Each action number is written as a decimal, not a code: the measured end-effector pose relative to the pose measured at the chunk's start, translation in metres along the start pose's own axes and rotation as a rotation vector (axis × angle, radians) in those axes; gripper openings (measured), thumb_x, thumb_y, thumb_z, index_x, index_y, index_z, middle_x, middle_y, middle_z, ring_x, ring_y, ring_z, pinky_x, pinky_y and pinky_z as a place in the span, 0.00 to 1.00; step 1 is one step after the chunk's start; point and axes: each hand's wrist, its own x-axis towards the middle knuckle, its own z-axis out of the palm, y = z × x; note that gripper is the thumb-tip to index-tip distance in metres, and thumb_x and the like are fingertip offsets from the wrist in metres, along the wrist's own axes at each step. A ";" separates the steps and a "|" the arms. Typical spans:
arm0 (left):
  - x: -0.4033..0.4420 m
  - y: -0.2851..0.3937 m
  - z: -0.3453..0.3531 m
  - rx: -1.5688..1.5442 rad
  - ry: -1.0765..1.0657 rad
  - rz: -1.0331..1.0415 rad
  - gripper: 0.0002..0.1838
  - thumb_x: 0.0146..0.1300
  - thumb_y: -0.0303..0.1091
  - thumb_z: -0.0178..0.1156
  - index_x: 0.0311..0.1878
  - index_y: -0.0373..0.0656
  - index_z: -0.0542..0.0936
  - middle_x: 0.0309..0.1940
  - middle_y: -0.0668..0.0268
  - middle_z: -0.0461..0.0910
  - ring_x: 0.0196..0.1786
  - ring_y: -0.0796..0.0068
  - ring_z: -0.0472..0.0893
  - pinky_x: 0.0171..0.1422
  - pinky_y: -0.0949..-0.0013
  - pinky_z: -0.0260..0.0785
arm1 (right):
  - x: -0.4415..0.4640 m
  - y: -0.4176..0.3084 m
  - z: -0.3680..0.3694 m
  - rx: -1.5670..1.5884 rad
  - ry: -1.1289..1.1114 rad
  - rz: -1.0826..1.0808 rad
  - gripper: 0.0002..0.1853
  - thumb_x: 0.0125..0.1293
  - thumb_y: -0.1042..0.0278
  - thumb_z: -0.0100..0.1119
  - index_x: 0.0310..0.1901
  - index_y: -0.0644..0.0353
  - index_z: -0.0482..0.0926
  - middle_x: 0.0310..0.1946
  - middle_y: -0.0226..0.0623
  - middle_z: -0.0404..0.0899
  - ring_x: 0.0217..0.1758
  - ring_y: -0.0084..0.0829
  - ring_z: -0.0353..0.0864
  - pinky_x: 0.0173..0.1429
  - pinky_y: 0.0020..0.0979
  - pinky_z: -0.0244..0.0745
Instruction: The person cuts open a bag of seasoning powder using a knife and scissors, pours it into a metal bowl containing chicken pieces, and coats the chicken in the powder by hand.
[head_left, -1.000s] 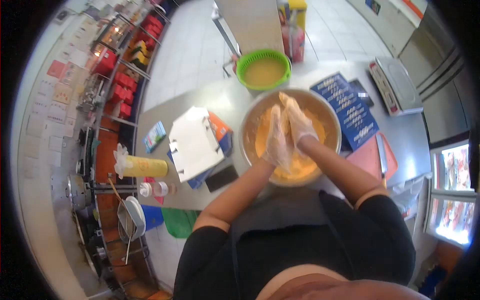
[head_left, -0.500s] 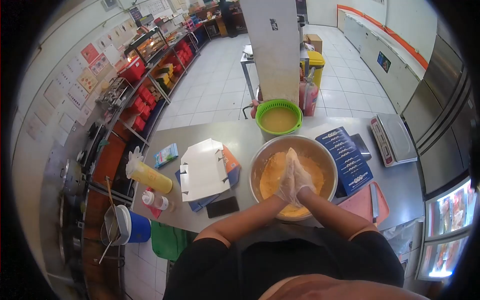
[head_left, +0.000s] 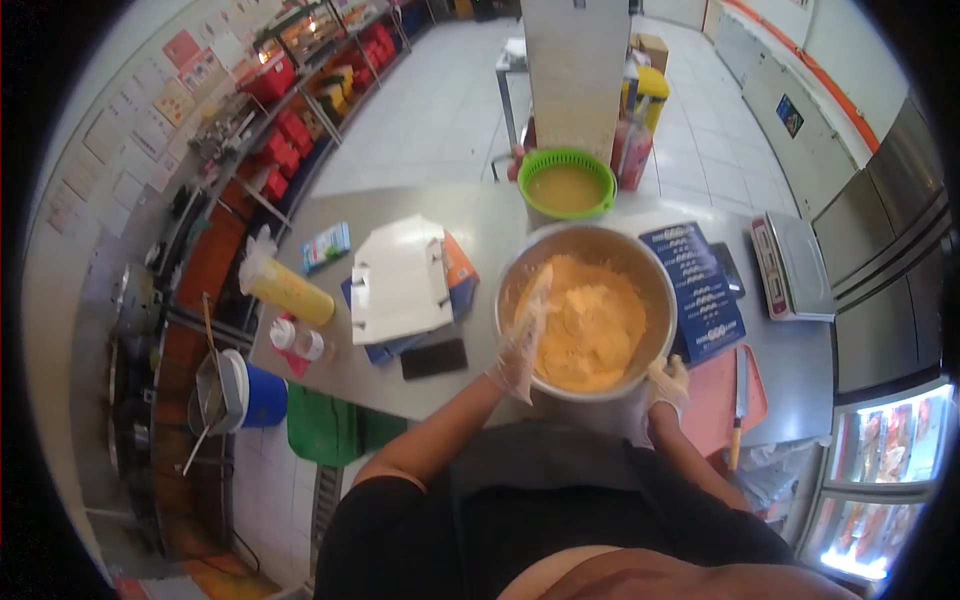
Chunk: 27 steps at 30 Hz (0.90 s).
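Note:
A large steel bowl [head_left: 668,330] holds an orange-yellow powdery mix [head_left: 590,325], heaped in its middle. My left hand [head_left: 528,335], in a clear glove, is inside the bowl's left edge, fingers stretched out and coated with the mix. At the lower right rim my gloved right hand [head_left: 667,383] has its fingers curled against the bowl. Behind the bowl a green basket [head_left: 566,158] sits over a container of cloudy tan liquid.
Right of the bowl lie a blue printed sheet [head_left: 695,290], a pink board [head_left: 712,405] with a knife [head_left: 740,400], and a scale [head_left: 795,265]. To the left are a white carton [head_left: 402,280], a black phone [head_left: 434,359], a yellow bottle [head_left: 295,292] and a small clear bottle [head_left: 309,345].
My hands were pressed together over the bowl and have come apart. The left moved to the bowl's left side, the right down to its lower right rim. The camera view has shifted.

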 end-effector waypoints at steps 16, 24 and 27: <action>-0.075 0.116 -0.025 -0.468 0.224 0.118 0.39 0.81 0.58 0.36 0.83 0.43 0.46 0.84 0.69 0.45 0.83 0.67 0.48 0.87 0.62 0.34 | -0.048 0.007 -0.020 0.463 -0.397 0.437 0.15 0.58 0.81 0.58 0.47 0.77 0.75 0.37 0.50 0.81 0.33 0.42 0.86 0.38 0.42 0.88; -0.262 0.218 -0.093 -0.247 0.695 0.308 0.62 0.61 0.78 0.54 0.83 0.43 0.45 0.81 0.58 0.53 0.77 0.51 0.62 0.84 0.48 0.46 | -0.158 -0.040 -0.052 0.223 -0.490 0.271 0.14 0.61 0.78 0.57 0.48 0.72 0.78 0.38 0.46 0.82 0.35 0.38 0.84 0.39 0.38 0.85; -0.372 0.238 -0.105 -0.163 0.859 0.348 0.63 0.60 0.80 0.54 0.83 0.43 0.43 0.82 0.57 0.51 0.78 0.50 0.60 0.85 0.47 0.41 | -0.226 -0.048 -0.055 0.258 -0.591 0.188 0.10 0.65 0.69 0.59 0.43 0.66 0.80 0.34 0.37 0.80 0.35 0.32 0.81 0.42 0.34 0.80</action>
